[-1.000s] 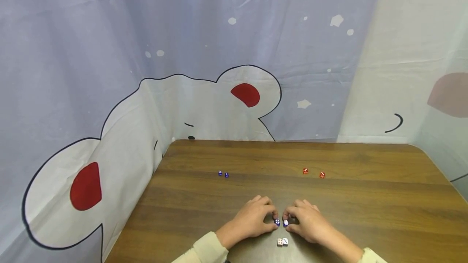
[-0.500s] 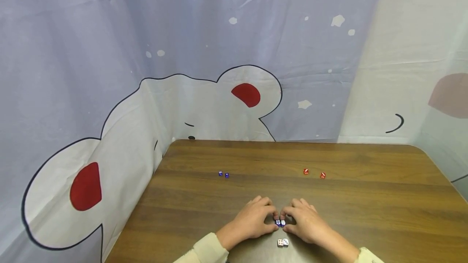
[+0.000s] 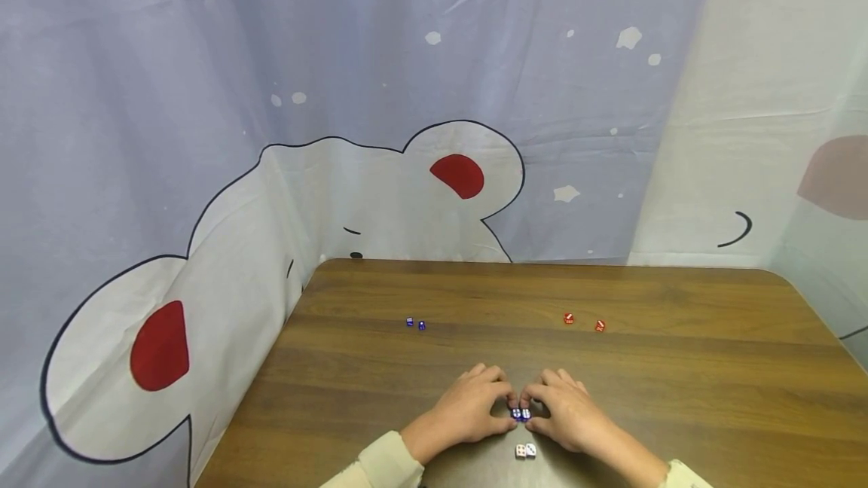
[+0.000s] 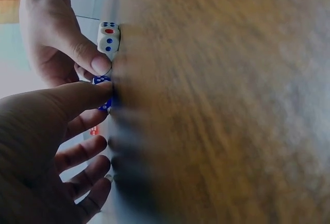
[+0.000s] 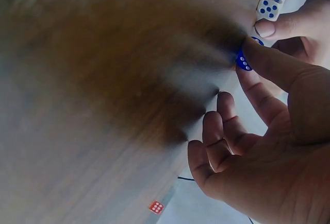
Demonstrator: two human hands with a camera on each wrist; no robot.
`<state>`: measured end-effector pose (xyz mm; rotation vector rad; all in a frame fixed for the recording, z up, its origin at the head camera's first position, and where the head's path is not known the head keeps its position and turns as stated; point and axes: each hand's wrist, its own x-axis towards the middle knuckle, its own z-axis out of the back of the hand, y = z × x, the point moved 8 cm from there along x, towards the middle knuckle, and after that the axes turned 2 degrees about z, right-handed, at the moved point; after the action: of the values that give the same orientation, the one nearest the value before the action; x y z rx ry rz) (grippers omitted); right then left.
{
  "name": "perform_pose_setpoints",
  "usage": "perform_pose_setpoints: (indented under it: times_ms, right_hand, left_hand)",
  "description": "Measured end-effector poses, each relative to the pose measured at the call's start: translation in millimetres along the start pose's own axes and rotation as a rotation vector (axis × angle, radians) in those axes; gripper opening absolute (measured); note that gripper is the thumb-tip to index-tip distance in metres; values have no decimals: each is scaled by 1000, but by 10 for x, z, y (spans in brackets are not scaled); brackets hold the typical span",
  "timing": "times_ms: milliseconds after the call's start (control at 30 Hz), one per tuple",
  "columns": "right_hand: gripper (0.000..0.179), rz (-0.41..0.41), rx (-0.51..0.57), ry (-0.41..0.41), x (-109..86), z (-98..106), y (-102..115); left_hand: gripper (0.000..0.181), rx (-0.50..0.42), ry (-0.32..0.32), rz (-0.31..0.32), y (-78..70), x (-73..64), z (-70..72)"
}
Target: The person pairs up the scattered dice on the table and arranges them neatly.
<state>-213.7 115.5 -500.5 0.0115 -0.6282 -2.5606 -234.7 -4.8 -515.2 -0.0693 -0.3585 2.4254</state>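
Near the bottom of the head view, right of the middle, the left hand (image 3: 475, 405) and the right hand (image 3: 566, 409) face each other low over a brown wooden table (image 3: 678, 367). Each grips a small blue die between thumb and forefinger: the left-hand blue die (image 3: 516, 413) and the right-hand blue die (image 3: 526, 414) sit side by side with white dots on top. They look close enough to touch, though a hair's gap cannot be ruled out. In the left wrist view the left thumb covers part of its die; in the right wrist view the other three fingers of the right hand are bent, their tips near the tabletop.

Just below the hands in the head view stand two white dice (image 3: 521, 451), right against each other — the left one has red dots on top, the right one dark dots. Farther up, left of the hands, lie two more blue dice (image 3: 410, 321), near each other; to the upper right are two red dice (image 3: 569, 318), spaced a little wider. Pale yellow sleeves (image 3: 383, 462) reach in from the bottom edge. Behind the table hangs a printed cloth (image 3: 339, 59), lavender and white.
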Motion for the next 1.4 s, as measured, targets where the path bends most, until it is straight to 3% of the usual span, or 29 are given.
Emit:
perform_pose_setpoints:
  times_ms: [233,367,600,1000,1400]
  right_hand:
    - [24,1,-4,-4,-9,5,3]
    - [25,3,-13,-9,-13,8,11]
    - [26,21,-36,-34,-13,18,21]
    - [26,5,-44,-35,-10,10,-11]
    - [26,11,-42,-29,-15,11,5]
  left_hand:
    - [25,-24,54,-2,45,-10,33]
    - [28,-41,30,14,150,-10,139]
    - [28,-65,-38,101,474,-11,434]
    - [29,-140,-107,199,976,-61,763]
    - [28,-204,-176,252,1494,-62,822]
